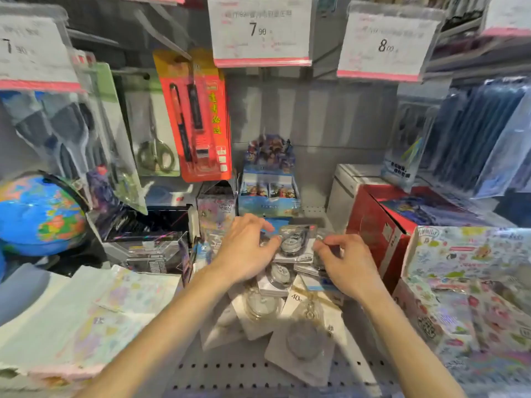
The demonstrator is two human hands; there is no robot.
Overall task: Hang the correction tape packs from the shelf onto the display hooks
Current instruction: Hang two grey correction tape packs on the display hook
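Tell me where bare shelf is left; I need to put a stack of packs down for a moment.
Bare perforated shelf shows at the front edge, between the pastel paper stack and the sticker box. A smaller strip lies behind, between the card box and the red carton. The middle is crowded: correction tape packs lie heaped under both hands.

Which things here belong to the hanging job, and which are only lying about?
Job:
- left hand and right hand, both gripping a correction tape pack
- pile of packs on the shelf

Lying about:
- globe
- scissors pack
- red pen pack
- card box
- red box
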